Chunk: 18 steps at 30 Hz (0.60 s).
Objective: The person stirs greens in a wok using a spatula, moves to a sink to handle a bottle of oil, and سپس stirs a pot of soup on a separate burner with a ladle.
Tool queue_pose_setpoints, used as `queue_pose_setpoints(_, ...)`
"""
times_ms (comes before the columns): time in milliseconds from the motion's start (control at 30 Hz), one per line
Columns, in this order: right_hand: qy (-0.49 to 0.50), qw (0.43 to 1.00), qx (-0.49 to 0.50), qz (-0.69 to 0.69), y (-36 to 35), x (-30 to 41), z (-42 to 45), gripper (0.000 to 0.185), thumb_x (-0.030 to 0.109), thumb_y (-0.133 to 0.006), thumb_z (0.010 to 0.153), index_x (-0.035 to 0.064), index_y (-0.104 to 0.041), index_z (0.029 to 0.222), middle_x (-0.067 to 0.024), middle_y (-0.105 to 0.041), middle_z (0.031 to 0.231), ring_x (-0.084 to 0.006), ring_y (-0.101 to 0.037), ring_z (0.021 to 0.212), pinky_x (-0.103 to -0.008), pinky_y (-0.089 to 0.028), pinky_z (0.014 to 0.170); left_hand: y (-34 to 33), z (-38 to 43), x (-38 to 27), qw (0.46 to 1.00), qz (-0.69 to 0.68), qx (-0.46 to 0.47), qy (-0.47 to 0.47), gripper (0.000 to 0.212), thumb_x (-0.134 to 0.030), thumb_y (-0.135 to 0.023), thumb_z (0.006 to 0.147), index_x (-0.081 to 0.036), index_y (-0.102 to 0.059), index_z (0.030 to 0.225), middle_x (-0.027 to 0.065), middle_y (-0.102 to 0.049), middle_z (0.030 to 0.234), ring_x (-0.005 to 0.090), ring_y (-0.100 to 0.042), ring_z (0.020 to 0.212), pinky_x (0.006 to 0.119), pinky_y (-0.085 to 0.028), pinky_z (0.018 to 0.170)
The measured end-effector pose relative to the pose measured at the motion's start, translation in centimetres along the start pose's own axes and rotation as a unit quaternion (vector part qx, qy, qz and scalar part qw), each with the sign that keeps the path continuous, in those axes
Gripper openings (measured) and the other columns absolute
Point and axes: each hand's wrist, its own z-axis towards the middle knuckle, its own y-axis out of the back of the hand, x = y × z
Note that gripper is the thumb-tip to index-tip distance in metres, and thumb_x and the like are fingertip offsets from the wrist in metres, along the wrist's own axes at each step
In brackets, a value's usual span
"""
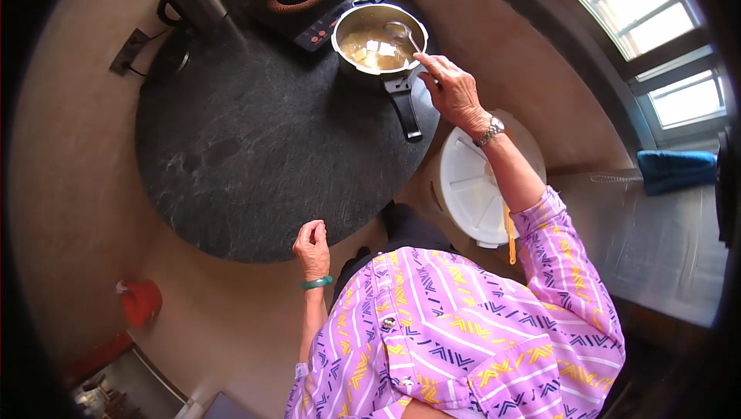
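Note:
My right hand [454, 92] grips the handle of a metal spoon [415, 43], whose bowl end dips into an open pressure cooker pot [377, 9]. Inside the pot is a clear yellowish liquid [362, 51] with pale chunks in it; window light glints on its surface. The pot's black handle [403, 109] points toward me over the table edge side. My left hand [312, 249] hangs at the near rim of the round dark table [260, 147], fingers curled together with nothing visible in them.
A black Supor induction cooker [307, 8] lies behind the pot. At the back left stands a steel electric kettle [197, 2] near a wall socket [130, 51]. A white-lidded bucket [472, 193] sits right of the table, by a steel counter [642, 245] with a blue cloth [676, 171].

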Motion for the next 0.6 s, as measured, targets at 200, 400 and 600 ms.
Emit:
queue_pose_setpoints(200, 0.105, 0.992, 0.067, -0.030, -2.4, -5.7, 3.1, 0.027, 0.010, -0.057, 0.076, 0.0071, -0.051, 0.102, -0.0086, -0.053, 0.082, -0.0258, -0.054, 0.073, -0.0365, -0.044, 0.063, -2.9, 4.6, -2.1, 0.999, 0.023, 0.008, 0.022, 0.009, -0.007, -0.054, 0.085, -0.001, -0.060, 0.088, 0.0054, -0.062, 0.077, 0.0107, -0.060, 0.069, 0.023, -0.048, 0.063)
queue_pose_setpoints(400, 0.073, 0.982, 0.171, 0.040, -3.3, -7.4, 6.4, 0.009, 0.012, -0.054, 0.080, 0.0053, -0.055, 0.086, -0.0115, -0.057, 0.075, -0.0296, -0.056, 0.065, -0.0365, -0.044, 0.056, -5.3, 7.3, -3.6, 0.999, 0.032, 0.008, 0.038, 0.010, -0.008, -0.054, 0.085, -0.001, -0.060, 0.089, 0.0058, -0.063, 0.078, 0.0114, -0.060, 0.071, 0.023, -0.048, 0.064)
queue_pose_setpoints(600, -0.270, 0.888, 0.207, 0.308, -3.7, -10.4, 10.2, 0.031, 0.023, -0.048, 0.084, -0.0033, -0.061, 0.077, -0.0102, -0.058, 0.054, -0.0147, -0.059, 0.052, -0.0286, -0.048, 0.053, -6.9, 7.5, -4.3, 0.997, 0.046, 0.012, 0.056, 0.010, -0.008, -0.055, 0.084, -0.001, -0.061, 0.089, 0.0052, -0.062, 0.077, 0.0108, -0.060, 0.070, 0.023, -0.048, 0.063)
